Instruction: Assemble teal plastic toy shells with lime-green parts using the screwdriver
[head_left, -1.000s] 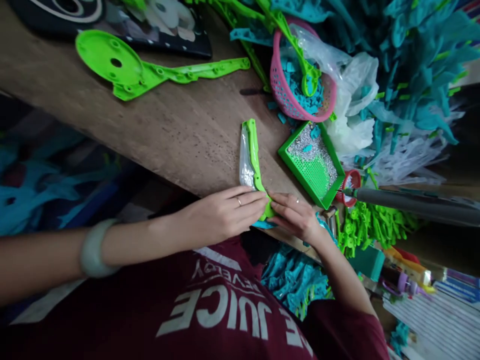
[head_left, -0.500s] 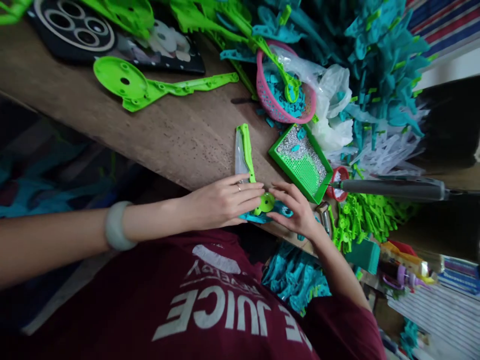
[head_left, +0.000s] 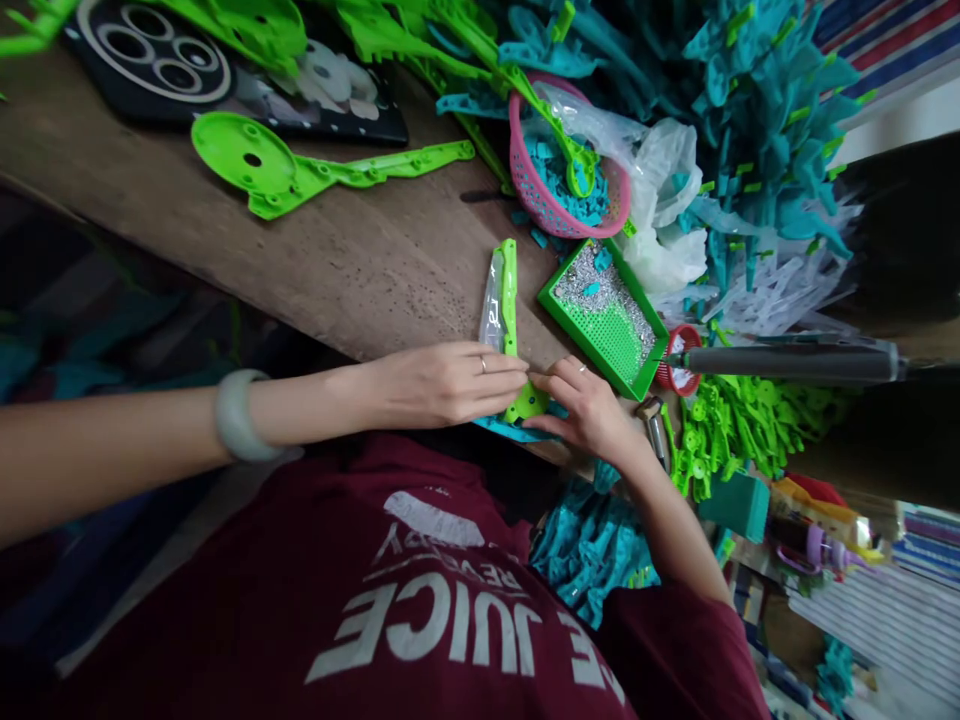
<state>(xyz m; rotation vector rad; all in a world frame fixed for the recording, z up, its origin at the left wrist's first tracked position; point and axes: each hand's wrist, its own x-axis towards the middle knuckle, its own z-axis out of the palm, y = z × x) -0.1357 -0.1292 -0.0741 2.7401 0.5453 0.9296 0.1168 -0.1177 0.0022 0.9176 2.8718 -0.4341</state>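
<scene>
My left hand (head_left: 442, 380) and my right hand (head_left: 592, 410) meet at the near edge of the wooden table (head_left: 360, 260). Between their fingertips sits a bright green plastic part (head_left: 511, 300), a long arm with a round end, lying on a teal plastic piece (head_left: 517, 428). A clear plastic strip (head_left: 491, 310) lies along the green arm. Both hands pinch the round end of the green part. My left wrist wears a pale bangle (head_left: 238, 415).
A green tray (head_left: 604, 315) of small silver screws stands right of the hands. Behind it is a pink basket (head_left: 562, 165) of teal bits. A grey power screwdriver (head_left: 787, 362) hangs at right. A large green paddle-shaped part (head_left: 300, 170) lies at back left. Heaps of teal and green parts fill the right.
The green part's round end, lifted and showing between my hands half a second ago, is now pressed down on the teal piece. My right hand has closed in on it.
</scene>
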